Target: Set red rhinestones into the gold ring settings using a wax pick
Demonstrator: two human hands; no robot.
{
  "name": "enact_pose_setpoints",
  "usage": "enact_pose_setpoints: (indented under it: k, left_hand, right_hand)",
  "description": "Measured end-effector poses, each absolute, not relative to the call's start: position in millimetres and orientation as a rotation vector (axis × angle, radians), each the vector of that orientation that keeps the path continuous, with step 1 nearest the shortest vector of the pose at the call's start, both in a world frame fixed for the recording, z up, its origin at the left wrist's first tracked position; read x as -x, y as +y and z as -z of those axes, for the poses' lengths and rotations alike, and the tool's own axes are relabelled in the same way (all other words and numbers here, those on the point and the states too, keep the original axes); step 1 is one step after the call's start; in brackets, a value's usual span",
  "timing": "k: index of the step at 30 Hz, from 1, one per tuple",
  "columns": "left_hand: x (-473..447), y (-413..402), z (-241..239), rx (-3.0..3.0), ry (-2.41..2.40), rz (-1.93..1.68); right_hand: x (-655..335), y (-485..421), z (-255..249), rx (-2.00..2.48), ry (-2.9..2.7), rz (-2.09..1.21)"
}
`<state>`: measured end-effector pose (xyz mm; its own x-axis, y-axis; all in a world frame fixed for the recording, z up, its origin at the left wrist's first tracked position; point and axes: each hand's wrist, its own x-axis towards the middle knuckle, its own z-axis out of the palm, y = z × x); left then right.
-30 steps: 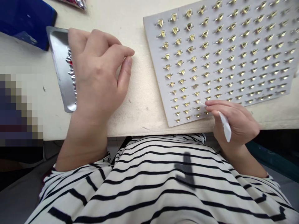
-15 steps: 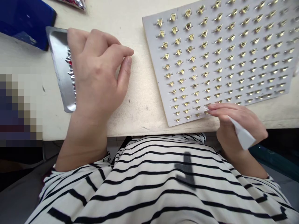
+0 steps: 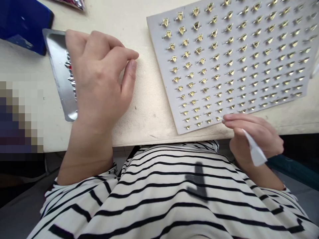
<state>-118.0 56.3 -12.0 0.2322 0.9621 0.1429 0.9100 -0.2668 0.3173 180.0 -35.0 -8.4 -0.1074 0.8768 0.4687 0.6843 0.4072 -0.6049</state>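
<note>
My left hand [image 3: 99, 76] hovers or rests over the right side of a shallow metal tray [image 3: 56, 66], and I cannot tell if it touches. Its index finger is stretched out, the thumb tip close beneath, with nothing visible between them. Small silvery and red stones [image 3: 71, 78] lie in the tray, partly hidden by that hand. At the near edge of a grey foam board [image 3: 164, 99], my right hand [image 3: 256, 132] is closed on a slim white pointed tool [image 3: 256, 152] with a flat, paper-like tail. Its thin tip meets or nearly meets a gold ring [image 3: 218, 118].
Rows of gold rings with triangular heads [image 3: 229, 63] fill the board. A blue box [image 3: 25, 26] stands at the upper left beside the tray, and a packet [image 3: 74, 4] lies at the top. The pale table [image 3: 134, 122] ends just before my striped shirt [image 3: 161, 186].
My right hand's fingertips have shifted slightly down relative to the board, bringing the tool tip to a near-edge ring. The view has moved a little; my left hand keeps its pose.
</note>
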Motion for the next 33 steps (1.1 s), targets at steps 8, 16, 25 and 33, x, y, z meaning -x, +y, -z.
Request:
enact_pose_setpoints:
  k: [8, 16, 25, 33]
  left_hand:
    - [118.0, 56.1, 12.3, -2.326, 1.791, -0.472]
    - [119.3, 56.9, 13.7, -2.337, 1.809, -0.436]
    - [118.1, 55.4, 10.0, -2.355, 1.787, -0.437]
    - [118.0, 55.1, 9.7, -2.346, 1.784, -0.444]
  right_hand:
    - [-185.4, -37.3, 13.1, 1.342, -1.965, -0.398]
    - [-183.9, -35.7, 13.0, 1.329, -1.994, -0.376]
    - [-183.9, -37.6, 12.6, 1.332, -2.005, -0.408]
    - [-179.8, -37.4, 8.2, 1.358, -1.782, -0.426]
